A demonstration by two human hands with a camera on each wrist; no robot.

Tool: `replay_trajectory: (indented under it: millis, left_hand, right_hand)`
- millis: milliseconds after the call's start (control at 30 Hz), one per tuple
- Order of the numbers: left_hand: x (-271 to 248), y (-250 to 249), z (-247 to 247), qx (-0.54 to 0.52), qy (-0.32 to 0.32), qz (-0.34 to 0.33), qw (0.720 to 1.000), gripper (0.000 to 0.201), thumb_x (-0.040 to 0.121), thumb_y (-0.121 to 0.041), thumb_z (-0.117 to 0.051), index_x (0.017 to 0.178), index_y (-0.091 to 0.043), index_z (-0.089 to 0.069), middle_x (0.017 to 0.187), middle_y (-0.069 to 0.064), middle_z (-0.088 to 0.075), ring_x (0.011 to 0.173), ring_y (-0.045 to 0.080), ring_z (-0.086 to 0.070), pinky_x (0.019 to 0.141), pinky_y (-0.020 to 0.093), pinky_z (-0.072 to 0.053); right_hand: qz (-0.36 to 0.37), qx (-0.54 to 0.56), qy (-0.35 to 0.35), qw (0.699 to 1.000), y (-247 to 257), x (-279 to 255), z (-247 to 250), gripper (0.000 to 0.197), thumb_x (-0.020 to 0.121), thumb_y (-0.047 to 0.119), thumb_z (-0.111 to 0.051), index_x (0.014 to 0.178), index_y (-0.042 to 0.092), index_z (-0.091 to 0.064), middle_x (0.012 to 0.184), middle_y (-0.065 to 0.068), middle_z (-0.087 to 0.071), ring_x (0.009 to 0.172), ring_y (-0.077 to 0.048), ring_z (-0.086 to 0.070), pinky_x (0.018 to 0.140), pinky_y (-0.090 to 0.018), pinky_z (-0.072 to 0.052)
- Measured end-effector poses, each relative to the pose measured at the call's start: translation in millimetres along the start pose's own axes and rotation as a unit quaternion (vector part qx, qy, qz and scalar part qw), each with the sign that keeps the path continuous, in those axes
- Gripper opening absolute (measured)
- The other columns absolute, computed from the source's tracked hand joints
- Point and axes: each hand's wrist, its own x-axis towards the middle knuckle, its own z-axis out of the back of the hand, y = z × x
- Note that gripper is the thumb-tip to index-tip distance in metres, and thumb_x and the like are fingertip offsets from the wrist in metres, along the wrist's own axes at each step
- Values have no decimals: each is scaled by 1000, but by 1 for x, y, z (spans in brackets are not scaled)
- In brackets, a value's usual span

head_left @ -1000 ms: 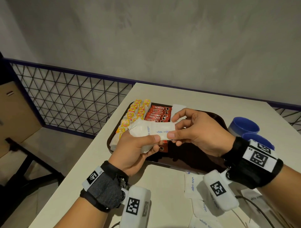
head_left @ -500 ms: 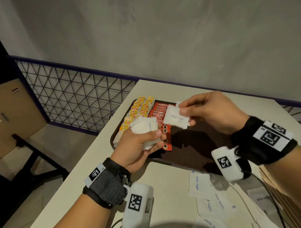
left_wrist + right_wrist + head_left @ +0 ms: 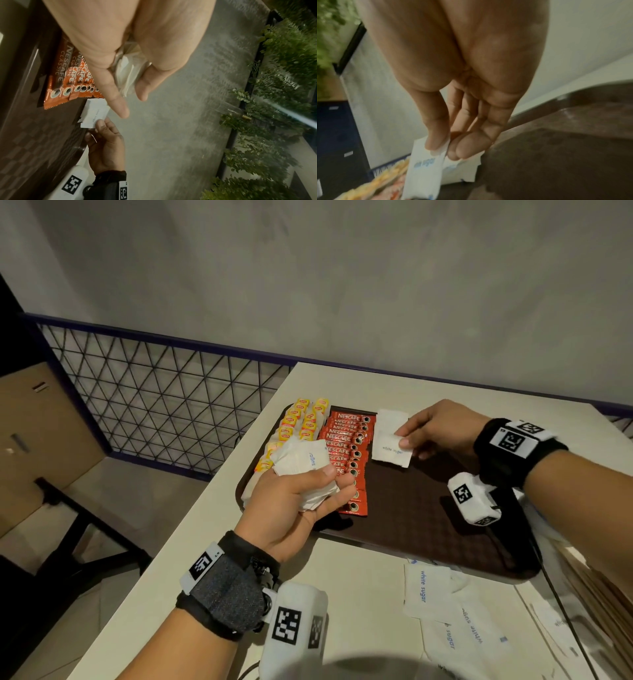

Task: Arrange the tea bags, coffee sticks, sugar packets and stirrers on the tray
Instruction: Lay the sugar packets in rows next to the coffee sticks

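Since a second back the right hand [image 3: 442,429] pulled one sugar packet [image 3: 391,452] off the left hand [image 3: 291,508]'s clutched stack [image 3: 301,462], pinching it low over the tray [image 3: 428,508] beside the coffee sticks [image 3: 346,450], so laying it flat looked next.

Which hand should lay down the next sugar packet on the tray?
Right. The right hand already pinches one sugar packet low over the tray, beside the coffee sticks. The left hand is full, gripping the bundle of packets, so it likely serves best as the supply.
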Motion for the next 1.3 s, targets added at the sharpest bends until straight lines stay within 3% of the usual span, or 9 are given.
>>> replay_trajectory:
  millis: [200, 500, 633, 800, 867, 933, 1000, 1100, 1300]
  left_hand:
    - [0, 0, 3, 5, 15, -2, 1000, 43, 88, 11, -63, 126, -7, -62, 114, 26, -72, 99, 36, -74, 68, 35, -63]
    - [1, 0, 4, 10, 18, -9, 1000, 40, 87, 12, -64, 123, -7, -63, 101, 22, -74, 91, 32, -75, 67, 33, -62]
    - [2, 1, 4, 2, 16, -8, 1000, 44, 85, 12, -65, 125, -6, -62, 100, 20, -75, 90, 32, -76, 66, 32, -62]
    - [1, 1, 2, 3, 23, 1, 1000, 39, 83, 9, -68, 120, -3, -63, 101, 17, -76, 92, 34, -75, 65, 29, -62]
    - [-1, -1, 1, 33, 42, 9, 999, 39, 79, 0, -71, 118, -2, -67, 106, 17, -75, 88, 30, -75, 59, 25, -61]
    - [-3, -1, 1, 65, 63, 16, 996, 45, 78, -6, -73, 122, 0, -67, 103, 14, -74, 80, 24, -75, 51, 22, -58]
    - [-4, 1, 1, 91, 83, 21, 992, 46, 82, -6, -76, 126, -1, -65, 100, 12, -72, 78, 24, -74, 50, 21, -56]
    - [-7, 5, -1, 119, 114, 26, 986, 50, 82, -3, -79, 129, -11, -63, 101, 12, -72, 81, 27, -74, 51, 22, -56]
    - [-11, 9, -4, 136, 140, 27, 980, 45, 80, 0, -74, 122, -14, -68, 95, 11, -71, 70, 21, -70, 48, 20, -52]
  right_hand:
    - [-16, -66, -16, 998, -2, 13, -13, 12, 77, 3, -88, 87, 7, -81, 83, -11, -80, 71, -22, -76, 68, -28, -63]
    - [-11, -108, -51, 993, 3, 22, -17, 12, 80, 7, -86, 88, 5, -77, 85, -15, -79, 85, -34, -78, 80, -44, -65]
    - [-22, -77, -65, 995, 3, 16, -10, 7, 84, 5, -81, 88, 4, -75, 85, -14, -79, 81, -29, -78, 81, -45, -65]
    - [41, -10, -52, 998, 25, -30, -13, 6, 91, 4, -71, 91, 7, -77, 94, -8, -77, 73, -21, -73, 77, -37, -65]
    - [85, 33, -15, 996, 43, -63, -18, 4, 94, 9, -73, 95, 9, -77, 90, -5, -77, 78, -24, -75, 69, -31, -63]
    - [129, 83, 20, 988, 58, -96, -25, 8, 93, 11, -75, 100, 6, -75, 92, -13, -77, 79, -27, -74, 64, -27, -59]
    - [159, 123, 39, 979, 65, -123, -31, 15, 91, 12, -75, 104, 4, -74, 98, -19, -76, 78, -31, -71, 65, -27, -59]
    - [178, 125, 30, 976, 68, -143, -40, 20, 86, 19, -81, 104, 11, -75, 100, -15, -75, 78, -36, -72, 69, -34, -64]
    - [171, 111, 15, 979, 61, -149, -50, 24, 79, 9, -87, 101, 12, -77, 85, -20, -71, 64, -22, -64, 65, -31, -60]
